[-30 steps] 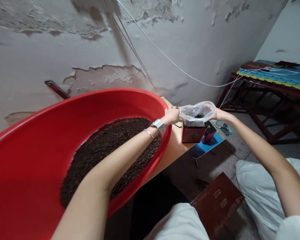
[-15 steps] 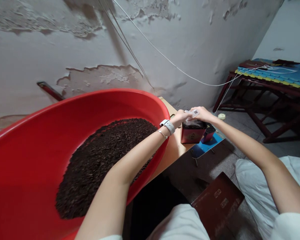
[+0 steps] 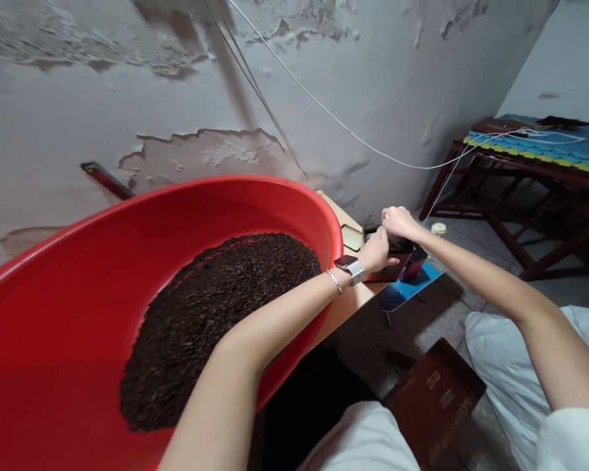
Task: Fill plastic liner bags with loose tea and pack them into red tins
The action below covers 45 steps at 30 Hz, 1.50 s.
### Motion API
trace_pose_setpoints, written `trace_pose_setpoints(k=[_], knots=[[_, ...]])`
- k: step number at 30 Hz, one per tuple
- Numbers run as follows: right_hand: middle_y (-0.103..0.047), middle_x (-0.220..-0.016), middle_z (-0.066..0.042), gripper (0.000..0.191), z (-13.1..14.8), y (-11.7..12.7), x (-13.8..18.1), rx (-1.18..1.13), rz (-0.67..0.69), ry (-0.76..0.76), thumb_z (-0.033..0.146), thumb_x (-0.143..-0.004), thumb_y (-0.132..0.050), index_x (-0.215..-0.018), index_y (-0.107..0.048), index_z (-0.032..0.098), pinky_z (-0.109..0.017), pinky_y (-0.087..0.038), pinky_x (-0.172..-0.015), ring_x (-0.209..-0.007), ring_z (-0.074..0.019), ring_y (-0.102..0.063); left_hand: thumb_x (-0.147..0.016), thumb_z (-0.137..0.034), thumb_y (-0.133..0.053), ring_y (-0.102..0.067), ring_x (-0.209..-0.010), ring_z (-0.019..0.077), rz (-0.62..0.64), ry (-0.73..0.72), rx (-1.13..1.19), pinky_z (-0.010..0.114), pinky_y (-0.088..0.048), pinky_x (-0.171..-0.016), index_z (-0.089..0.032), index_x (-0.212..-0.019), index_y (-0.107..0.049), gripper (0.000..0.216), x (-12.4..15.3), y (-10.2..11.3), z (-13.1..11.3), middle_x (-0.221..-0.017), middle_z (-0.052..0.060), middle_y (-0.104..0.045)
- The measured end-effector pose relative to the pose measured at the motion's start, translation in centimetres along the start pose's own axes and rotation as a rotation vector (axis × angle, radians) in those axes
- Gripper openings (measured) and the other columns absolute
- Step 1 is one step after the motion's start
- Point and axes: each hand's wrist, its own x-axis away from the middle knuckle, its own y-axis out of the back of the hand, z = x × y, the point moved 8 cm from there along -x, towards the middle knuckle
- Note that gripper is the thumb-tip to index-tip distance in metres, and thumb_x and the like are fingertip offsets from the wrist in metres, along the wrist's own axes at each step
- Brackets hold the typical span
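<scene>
Both my hands are together over a dark-red tin (image 3: pixel 383 272) on the wooden table's end. My right hand (image 3: pixel 400 222) pinches the gathered top of a clear plastic bag (image 3: pixel 383 227) that sits in the tin. Just below it and to the left, my left hand (image 3: pixel 375 252), with a watch at the wrist, is closed at the same bag and covers part of the tin. A rectangular tin lid (image 3: pixel 352 238) lies beside my left hand. To the left, a large red tub (image 3: pixel 235 190) holds dark, dry tea leaves (image 3: pixel 226 301).
A second dark tin (image 3: pixel 414 263) stands on a blue surface (image 3: pixel 406 292) to the right. Below is a brown wooden stool (image 3: pixel 436 392). At the back right, a dark wooden rack (image 3: pixel 442 180) carries blue and yellow mats, and a white cable (image 3: pixel 324 114) hangs along the peeling wall.
My left hand has moved lower and turned, uncovering the tin lid. The spread bag top is now gathered into a narrow bunch between my hands. The view has shifted slightly.
</scene>
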Motion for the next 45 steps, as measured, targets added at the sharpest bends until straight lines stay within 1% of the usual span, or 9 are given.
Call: trace_pose_setpoints(k=[4, 8, 11, 18, 23, 26, 32, 39, 45], knots=[[-0.073, -0.100, -0.011, 0.037, -2.1, -0.1, 0.2, -0.063, 0.282, 0.092, 0.036, -0.079, -0.070, -0.110, -0.072, 0.015, -0.030, -0.051, -0.076, -0.085, -0.0244, -0.069, -0.086, -0.026, -0.067, -0.059, -0.121, 0.0340, 0.108, 0.009, -0.152, 0.041, -0.047, -0.101, -0.003, -0.119, -0.055, 0.042, -0.7, -0.6, 0.4, -0.125, 0.025, -0.062], [-0.057, -0.137, -0.012, 0.068, -2.1, 2.0, 0.8, 0.102, 0.074, 0.514, 0.024, -0.062, -0.080, -0.129, -0.065, 0.023, -0.041, -0.046, -0.098, -0.121, -0.0323, -0.056, -0.090, -0.029, -0.062, -0.061, -0.118, 0.0307, 0.158, 0.043, -0.200, 0.036, -0.047, -0.097, -0.004, -0.122, -0.054, 0.041, -0.5, 0.2, 1.1, -0.127, 0.023, -0.063], [-0.061, -0.133, -0.007, 0.052, -1.1, 1.0, 2.1, 0.113, 0.062, 0.741, 0.016, -0.074, -0.065, -0.125, -0.066, 0.027, -0.037, -0.046, -0.096, -0.117, -0.0249, -0.059, -0.089, -0.030, -0.063, -0.058, -0.122, 0.0312, 0.180, 0.041, -0.200, 0.039, -0.042, -0.103, -0.008, -0.120, -0.055, 0.039, -0.4, 0.5, 1.4, -0.127, 0.021, -0.063], [-0.071, -0.070, -0.008, 0.017, -1.3, -1.2, 1.2, -0.005, 0.053, 0.277, 0.014, -0.080, -0.058, -0.087, -0.074, 0.016, -0.029, -0.047, -0.070, -0.071, -0.0223, -0.067, -0.082, -0.031, -0.070, -0.047, -0.133, 0.0327, 0.165, -0.030, -0.234, 0.040, -0.039, -0.107, -0.003, -0.135, -0.039, 0.068, -0.1, 0.2, 1.0, -0.144, 0.026, -0.047], [-0.070, -0.064, -0.008, 0.019, -4.2, -2.0, 1.3, -0.509, 0.140, -0.187, 0.011, -0.079, -0.052, -0.077, -0.070, 0.015, -0.030, -0.051, -0.061, -0.058, -0.0213, -0.066, -0.085, -0.021, -0.063, -0.042, -0.140, 0.0325, 0.131, -0.182, -0.208, 0.040, -0.035, -0.112, 0.004, -0.145, -0.021, 0.077, -0.6, -0.8, -0.9, -0.148, 0.032, -0.040], [-0.073, -0.073, -0.008, 0.016, -5.0, -1.6, 1.2, -0.471, 0.168, -0.070, 0.017, -0.079, -0.058, -0.073, -0.072, 0.017, -0.033, -0.053, -0.071, -0.071, -0.0228, -0.067, -0.090, -0.019, -0.056, -0.045, -0.139, 0.0317, 0.184, -0.143, -0.226, 0.037, -0.038, -0.110, 0.005, -0.147, -0.019, 0.073, -0.9, -1.2, -0.9, -0.149, 0.032, -0.040], [-0.072, -0.094, -0.010, 0.006, -5.9, -1.4, 1.8, -0.050, -0.072, 0.207, 0.025, -0.068, -0.075, -0.072, -0.078, 0.022, -0.043, -0.048, -0.089, -0.101, -0.0309, -0.058, -0.090, -0.020, -0.057, -0.061, -0.118, 0.0312, 0.264, -0.065, -0.345, 0.036, -0.050, -0.092, -0.009, -0.146, -0.033, 0.062, -0.6, -1.1, -1.4, -0.137, 0.024, -0.052], [-0.074, -0.097, -0.009, 0.031, -11.4, -2.0, -1.8, -0.623, -0.265, 0.075, 0.039, -0.077, -0.061, -0.093, -0.075, 0.017, -0.039, -0.050, -0.089, -0.091, -0.0233, -0.066, -0.088, -0.013, -0.056, -0.056, -0.124, 0.0323, 0.226, -0.028, -0.444, 0.037, -0.049, -0.093, -0.002, -0.138, -0.045, 0.052, -0.6, -1.5, -2.6, -0.136, 0.028, -0.052], [-0.076, -0.099, -0.011, 0.034, -9.5, -9.2, -6.1, -0.822, 0.226, 0.114, 0.031, -0.065, -0.063, -0.094, -0.074, 0.017, -0.041, -0.053, -0.090, -0.095, -0.0266, -0.068, -0.089, -0.012, -0.056, -0.061, -0.118, 0.0316, 0.256, -0.059, -0.355, 0.038, -0.050, -0.095, -0.003, -0.128, -0.055, 0.039, -1.3, -2.2, -2.3, -0.122, 0.025, -0.063]])
